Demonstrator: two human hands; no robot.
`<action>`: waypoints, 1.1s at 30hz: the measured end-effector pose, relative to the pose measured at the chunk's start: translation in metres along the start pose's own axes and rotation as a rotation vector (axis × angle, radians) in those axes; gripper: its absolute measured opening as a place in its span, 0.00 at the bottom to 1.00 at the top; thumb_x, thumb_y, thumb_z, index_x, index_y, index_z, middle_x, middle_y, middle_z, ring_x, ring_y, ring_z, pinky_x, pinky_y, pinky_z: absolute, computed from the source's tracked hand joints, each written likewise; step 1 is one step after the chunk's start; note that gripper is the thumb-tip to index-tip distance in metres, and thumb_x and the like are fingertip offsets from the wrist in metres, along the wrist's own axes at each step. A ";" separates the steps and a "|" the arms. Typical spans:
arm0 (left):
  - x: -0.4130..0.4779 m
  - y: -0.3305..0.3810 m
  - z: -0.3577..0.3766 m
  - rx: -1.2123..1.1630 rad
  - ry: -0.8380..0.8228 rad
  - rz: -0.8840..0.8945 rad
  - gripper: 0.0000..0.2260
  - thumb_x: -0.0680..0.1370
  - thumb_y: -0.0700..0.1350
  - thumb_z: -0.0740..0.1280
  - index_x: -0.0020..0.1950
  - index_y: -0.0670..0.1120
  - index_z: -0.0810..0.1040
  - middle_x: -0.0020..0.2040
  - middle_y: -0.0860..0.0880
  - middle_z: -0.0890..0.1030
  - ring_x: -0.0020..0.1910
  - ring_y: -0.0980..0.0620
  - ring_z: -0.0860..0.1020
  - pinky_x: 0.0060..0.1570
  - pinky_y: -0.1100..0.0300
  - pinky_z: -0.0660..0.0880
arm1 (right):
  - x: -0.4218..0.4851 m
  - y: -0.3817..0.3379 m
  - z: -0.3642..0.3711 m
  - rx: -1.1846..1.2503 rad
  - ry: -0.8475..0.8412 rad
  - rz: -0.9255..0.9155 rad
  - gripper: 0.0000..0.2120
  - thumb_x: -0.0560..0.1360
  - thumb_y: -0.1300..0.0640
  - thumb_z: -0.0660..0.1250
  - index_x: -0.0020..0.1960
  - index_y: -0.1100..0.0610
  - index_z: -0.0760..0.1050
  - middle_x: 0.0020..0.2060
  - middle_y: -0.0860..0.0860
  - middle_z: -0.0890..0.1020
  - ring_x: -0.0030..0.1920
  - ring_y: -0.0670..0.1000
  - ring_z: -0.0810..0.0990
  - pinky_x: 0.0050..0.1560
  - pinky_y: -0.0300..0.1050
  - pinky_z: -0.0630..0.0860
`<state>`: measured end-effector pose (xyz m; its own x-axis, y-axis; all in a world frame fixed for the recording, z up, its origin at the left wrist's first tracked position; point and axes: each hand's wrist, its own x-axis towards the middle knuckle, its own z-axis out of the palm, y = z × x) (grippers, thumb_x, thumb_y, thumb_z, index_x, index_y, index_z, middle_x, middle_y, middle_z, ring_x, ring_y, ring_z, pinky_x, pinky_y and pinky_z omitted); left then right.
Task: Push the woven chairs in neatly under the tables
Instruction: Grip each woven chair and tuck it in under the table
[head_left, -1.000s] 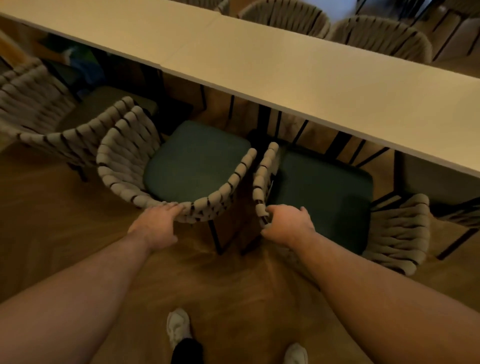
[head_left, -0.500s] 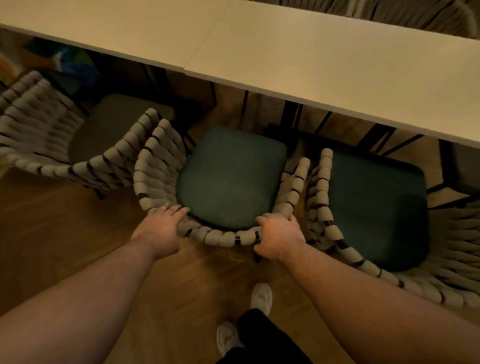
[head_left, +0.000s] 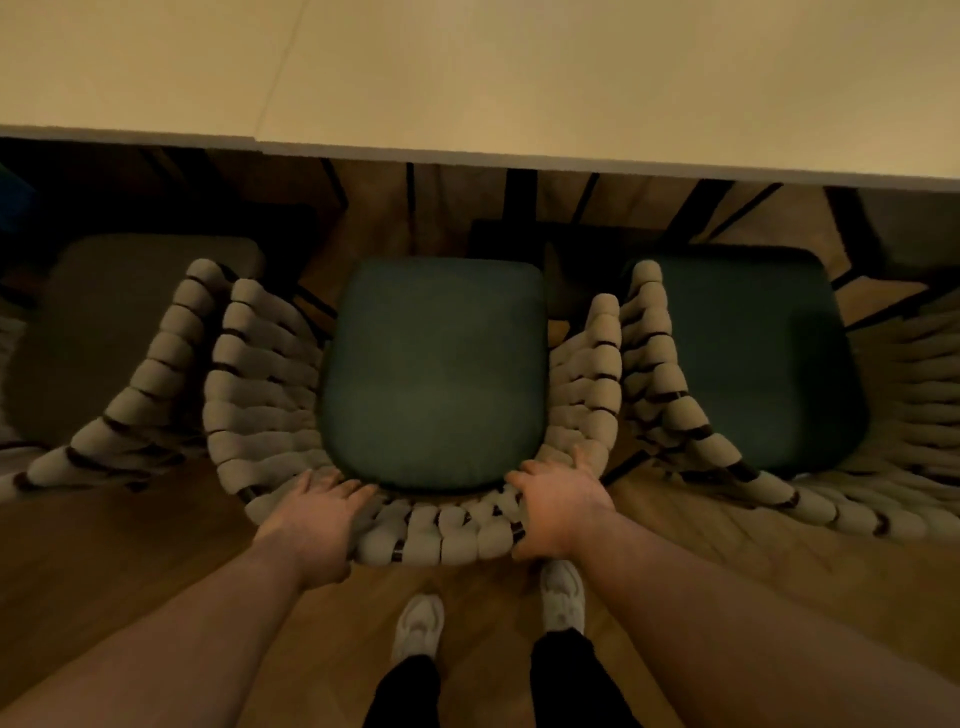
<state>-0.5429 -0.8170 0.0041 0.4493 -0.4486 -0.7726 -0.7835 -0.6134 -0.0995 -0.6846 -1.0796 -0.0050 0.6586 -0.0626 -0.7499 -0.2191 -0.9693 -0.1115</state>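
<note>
Pale table (head_left: 519, 78) fills the top. My woven chair (head_left: 260, 405) stands in front of its edge, green seat showing, between a left chair (head_left: 156, 374) and a right chair (head_left: 670, 374). My left hand (head_left: 317, 519) lies flat on its back. My right hand (head_left: 561, 509) grips it, fingers curled over.

We see a pale cream worktop (head_left: 519, 78) above black legs (head_left: 519, 195). The middle chair (head_left: 431, 540) is woven in thick beige rope, banded with dark brown between the wraps, and its cushion (head_left: 436, 374) is deep green. The right chair (head_left: 670, 395) has the same beige-and-dark weave and a similar green seat. The left chair (head_left: 156, 379) matches in weave, but its seat is a dull grey-tan. The floor (head_left: 130, 551) shows warm brown wood grain. The shoes (head_left: 418, 626) are white, the trousers (head_left: 561, 680) black.
</note>
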 end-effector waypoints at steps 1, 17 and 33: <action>0.003 -0.003 0.002 0.012 0.002 0.019 0.46 0.77 0.57 0.72 0.87 0.54 0.48 0.87 0.50 0.56 0.85 0.47 0.53 0.84 0.44 0.45 | 0.004 -0.003 0.005 -0.006 0.008 -0.004 0.44 0.72 0.33 0.73 0.83 0.46 0.64 0.78 0.51 0.71 0.80 0.58 0.67 0.82 0.71 0.46; 0.017 0.005 0.007 -0.039 0.092 0.104 0.24 0.81 0.49 0.65 0.76 0.67 0.71 0.71 0.60 0.78 0.68 0.54 0.77 0.66 0.53 0.77 | 0.015 -0.019 0.018 -0.181 0.086 0.092 0.04 0.82 0.51 0.67 0.50 0.48 0.80 0.45 0.49 0.82 0.49 0.53 0.80 0.64 0.56 0.74; 0.059 0.002 -0.046 -0.018 0.117 0.090 0.24 0.80 0.48 0.69 0.74 0.66 0.74 0.59 0.58 0.83 0.61 0.54 0.80 0.65 0.54 0.77 | 0.039 0.010 -0.027 -0.109 0.085 0.103 0.09 0.82 0.53 0.70 0.62 0.49 0.82 0.55 0.49 0.84 0.59 0.53 0.82 0.57 0.51 0.70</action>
<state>-0.4980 -0.8742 -0.0130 0.4258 -0.5742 -0.6993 -0.8152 -0.5788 -0.0211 -0.6417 -1.0985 -0.0179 0.6961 -0.1784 -0.6954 -0.2121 -0.9765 0.0382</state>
